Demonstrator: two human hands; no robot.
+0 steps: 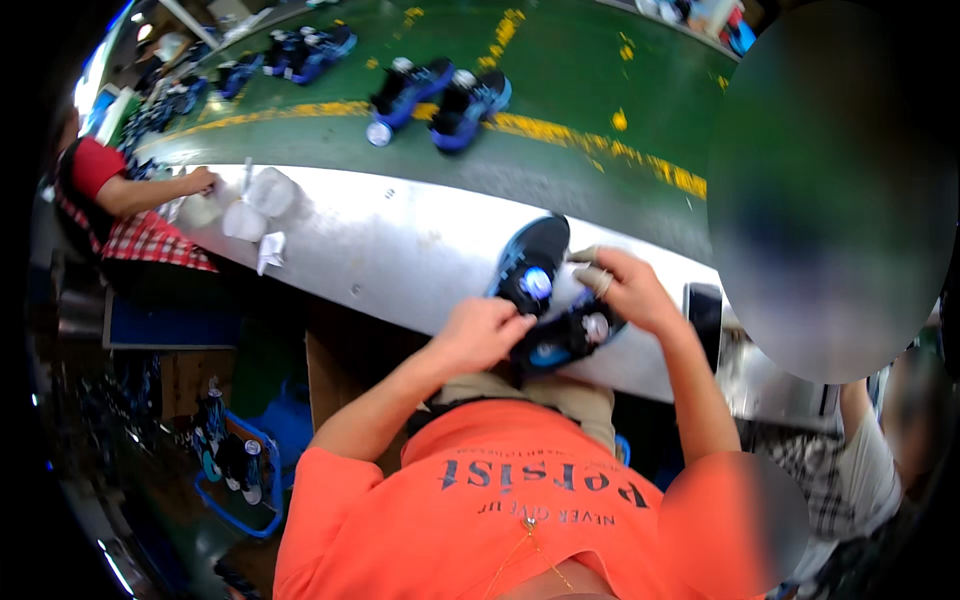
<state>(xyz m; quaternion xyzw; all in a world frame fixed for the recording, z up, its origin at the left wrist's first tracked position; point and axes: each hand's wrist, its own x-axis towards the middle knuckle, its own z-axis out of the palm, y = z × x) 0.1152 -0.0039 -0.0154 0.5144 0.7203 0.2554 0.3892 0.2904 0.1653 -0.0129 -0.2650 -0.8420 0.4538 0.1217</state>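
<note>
Currently: two black-and-blue shoes (545, 300) at near edge of white tabletop (400, 240) | left hand (480, 335) closed on lower shoe (560, 340) | right hand (625, 290) grips, apparently, its top | upper shoe (530, 262) lies just beyond | more shoes (435, 100) on green conveyor (580, 70) | co-worker's hand (200, 180) far left.

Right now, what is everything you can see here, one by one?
Shoes in hand: two, black and blue, at the near edge of the white ledge.
White ledge: one, curving across the middle.
Conveyor belt: one, green with yellow marks, behind the ledge.
Shoes on the belt: one clear pair, black and blue; more further left.
White cups: a few, far left on the ledge.
Co-worker's hand: one, by the cups.
Blue crate: one, lower left, holding dark items.
Left hand: on the nearer shoe.
Right hand: gripping the shoes.
</note>
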